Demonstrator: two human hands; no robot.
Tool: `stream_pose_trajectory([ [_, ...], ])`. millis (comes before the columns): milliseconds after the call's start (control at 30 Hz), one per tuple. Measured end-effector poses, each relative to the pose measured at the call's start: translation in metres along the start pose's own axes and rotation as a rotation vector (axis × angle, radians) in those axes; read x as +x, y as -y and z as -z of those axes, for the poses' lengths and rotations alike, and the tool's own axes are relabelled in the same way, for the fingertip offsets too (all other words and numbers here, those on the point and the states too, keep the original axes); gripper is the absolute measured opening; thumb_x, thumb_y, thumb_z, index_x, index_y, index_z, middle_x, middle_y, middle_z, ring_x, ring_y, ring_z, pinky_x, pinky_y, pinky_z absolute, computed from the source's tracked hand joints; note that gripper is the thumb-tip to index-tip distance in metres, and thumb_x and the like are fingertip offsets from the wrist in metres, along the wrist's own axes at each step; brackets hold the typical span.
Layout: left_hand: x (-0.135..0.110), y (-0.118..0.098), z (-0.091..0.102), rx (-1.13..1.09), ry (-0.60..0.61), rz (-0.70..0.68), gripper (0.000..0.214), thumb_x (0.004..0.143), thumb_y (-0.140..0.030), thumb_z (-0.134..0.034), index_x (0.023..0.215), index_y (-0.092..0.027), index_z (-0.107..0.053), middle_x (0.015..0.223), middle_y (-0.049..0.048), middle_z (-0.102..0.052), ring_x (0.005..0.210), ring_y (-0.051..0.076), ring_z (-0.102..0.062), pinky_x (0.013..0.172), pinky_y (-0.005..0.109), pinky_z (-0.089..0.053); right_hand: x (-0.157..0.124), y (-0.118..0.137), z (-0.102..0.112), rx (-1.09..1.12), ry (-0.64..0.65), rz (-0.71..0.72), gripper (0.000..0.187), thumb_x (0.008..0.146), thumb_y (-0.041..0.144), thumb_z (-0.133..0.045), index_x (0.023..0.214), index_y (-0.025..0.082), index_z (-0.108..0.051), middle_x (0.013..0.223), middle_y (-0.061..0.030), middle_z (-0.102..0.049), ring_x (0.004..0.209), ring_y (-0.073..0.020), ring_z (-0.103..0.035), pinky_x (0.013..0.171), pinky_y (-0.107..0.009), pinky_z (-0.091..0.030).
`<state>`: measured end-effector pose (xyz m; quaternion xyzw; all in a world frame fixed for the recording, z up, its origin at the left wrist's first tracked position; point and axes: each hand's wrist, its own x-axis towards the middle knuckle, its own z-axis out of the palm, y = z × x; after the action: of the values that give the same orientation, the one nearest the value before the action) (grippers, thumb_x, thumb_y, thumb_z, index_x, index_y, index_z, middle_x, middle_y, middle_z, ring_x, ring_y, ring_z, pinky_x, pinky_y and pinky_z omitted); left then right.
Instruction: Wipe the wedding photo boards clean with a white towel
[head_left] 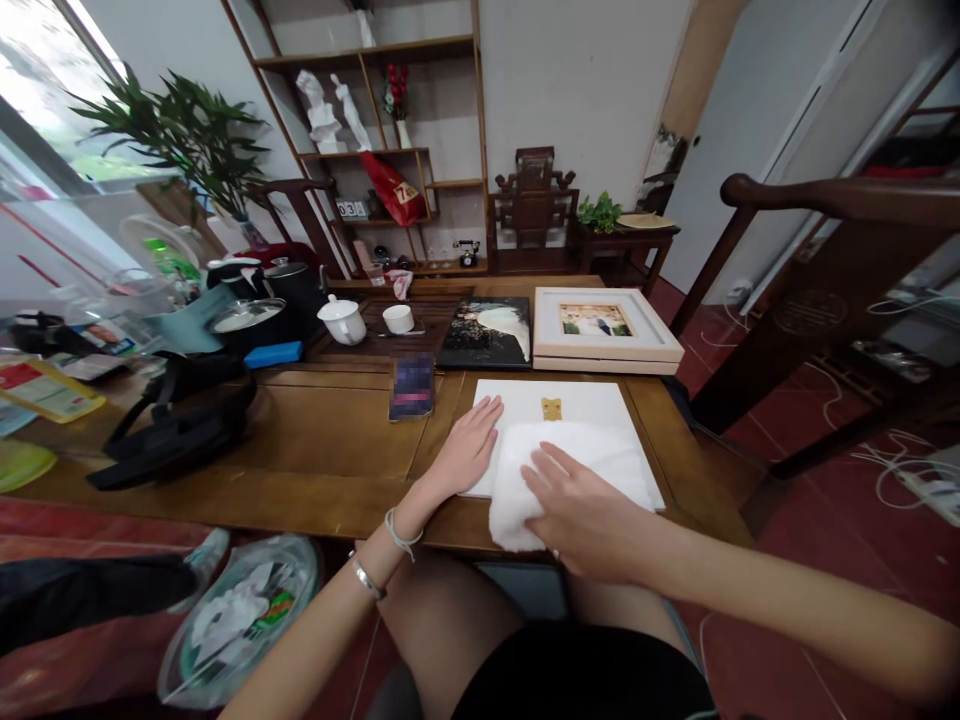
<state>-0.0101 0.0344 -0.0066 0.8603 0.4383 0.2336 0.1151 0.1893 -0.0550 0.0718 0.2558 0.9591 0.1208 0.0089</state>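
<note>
A white board (510, 395) with a small gold metal hanger (551, 409) near its far edge lies flat on the wooden table (337, 430). Across its near part is a folded white cloth (517, 500), which hangs slightly over the table's front edge. My right hand (577, 505) rests on the cloth, its fingers spread and pointing left. My left hand (469, 445) lies flat on the board's left edge, fingers stretched out, beside the cloth. Neither hand wraps round anything.
Behind the board lie a framed photo (607, 325) and a dark photo panel (487, 330). A phone (411, 387), a white teapot (343, 320), a cup (398, 319) and a black strap (180, 405) are to the left. Below stands a lined bin (300, 590); a carved chair (817, 280) is at right.
</note>
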Motion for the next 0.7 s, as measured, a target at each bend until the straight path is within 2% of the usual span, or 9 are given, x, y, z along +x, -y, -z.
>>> stream_pose_trajectory([
  [100,0.000,0.000,0.000,0.001,0.007,0.005,0.045,0.097,-0.029,-0.027,0.139,-0.015,-0.039,0.149,0.0101,-0.037,0.140,0.021,-0.029,0.115,0.044,-0.026,-0.003,-0.015,0.001,0.131,0.016,-0.039,0.021,0.075,0.026,-0.059,0.092,0.017,-0.070,0.110,-0.0170,-0.062,0.110,-0.0331,-0.052,0.098,-0.048,-0.034],
  [233,0.001,-0.001,0.001,-0.005,0.014,0.000,0.046,0.097,-0.028,-0.026,0.139,-0.014,-0.039,0.149,0.0104,-0.036,0.141,0.022,-0.027,0.115,0.044,-0.026,0.013,-0.062,-0.007,0.247,0.027,-0.224,0.027,0.082,0.019,-0.050,0.104,0.014,-0.065,0.105,-0.0172,-0.064,0.098,-0.0281,-0.057,0.084,-0.040,-0.042],
  [300,0.001,0.000,0.001,-0.007,0.008,-0.009,0.046,0.097,-0.028,-0.027,0.139,-0.014,-0.038,0.149,0.0101,-0.037,0.141,0.022,-0.028,0.115,0.044,-0.026,0.026,-0.085,-0.011,0.356,0.011,-0.272,0.026,0.087,0.023,-0.045,0.102,0.014,-0.065,0.098,-0.0151,-0.066,0.090,-0.0261,-0.059,0.079,-0.037,-0.042],
  [400,0.001,0.001,0.000,0.001,0.001,-0.012,0.046,0.097,-0.029,-0.028,0.140,-0.014,-0.037,0.149,0.0106,-0.036,0.141,0.022,-0.028,0.115,0.045,-0.027,0.051,-0.109,-0.012,0.509,-0.010,-0.253,0.027,0.091,0.027,-0.042,0.099,0.016,-0.065,0.100,-0.0120,-0.067,0.088,-0.0244,-0.058,0.079,-0.035,-0.040],
  [567,0.001,0.002,0.000,0.009,-0.002,-0.002,0.046,0.097,-0.028,-0.028,0.138,-0.014,-0.040,0.147,0.0111,-0.040,0.139,0.023,-0.031,0.116,0.047,-0.025,0.099,-0.126,-0.010,0.616,0.024,-0.203,0.031,0.092,0.036,-0.042,0.098,0.018,-0.066,0.104,-0.0081,-0.069,0.085,-0.0219,-0.059,0.076,-0.030,-0.042],
  [633,0.001,0.001,0.001,0.009,0.011,0.008,0.046,0.097,-0.028,-0.028,0.138,-0.011,-0.041,0.146,0.0123,-0.040,0.139,0.024,-0.031,0.116,0.047,-0.025,0.109,-0.127,-0.010,0.637,0.040,-0.197,0.030,0.091,0.038,-0.043,0.098,0.019,-0.066,0.101,-0.0075,-0.069,0.084,-0.0222,-0.059,0.075,-0.029,-0.042],
  [700,0.001,0.001,0.001,0.004,0.017,0.015,0.047,0.097,-0.029,-0.028,0.137,-0.010,-0.042,0.147,0.0131,-0.040,0.139,0.024,-0.030,0.116,0.046,-0.024,0.108,-0.127,-0.010,0.640,0.045,-0.211,0.031,0.091,0.038,-0.043,0.098,0.019,-0.066,0.100,-0.0087,-0.069,0.084,-0.0232,-0.059,0.075,-0.030,-0.043],
])
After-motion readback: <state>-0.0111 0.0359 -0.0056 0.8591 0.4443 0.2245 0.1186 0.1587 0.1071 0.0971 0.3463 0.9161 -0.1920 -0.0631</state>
